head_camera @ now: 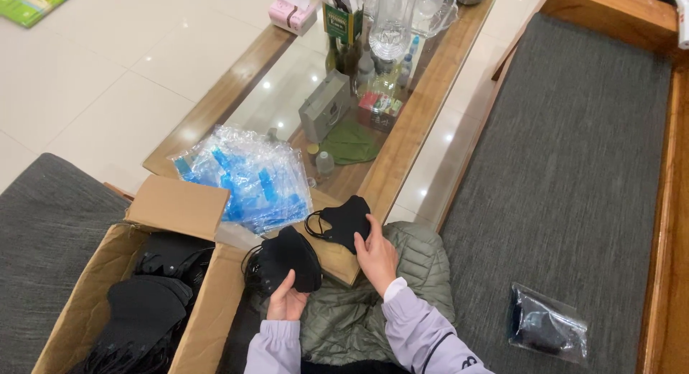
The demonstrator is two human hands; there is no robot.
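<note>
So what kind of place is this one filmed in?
Most likely a home living room: a glass-topped wooden coffee table cluttered with bottles, grey cushioned wooden seating and a glossy tiled floor.

Pale lilac long sleeves with snug cuffs (dark piping on the right), bare hands

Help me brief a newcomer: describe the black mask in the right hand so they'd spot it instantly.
Find the glass-topped coffee table; at its near wooden corner the right hand holds a single black mask. Unlike the stack of black masks in the left hand, it is a lone one, beside the clear plastic bags.
</note>
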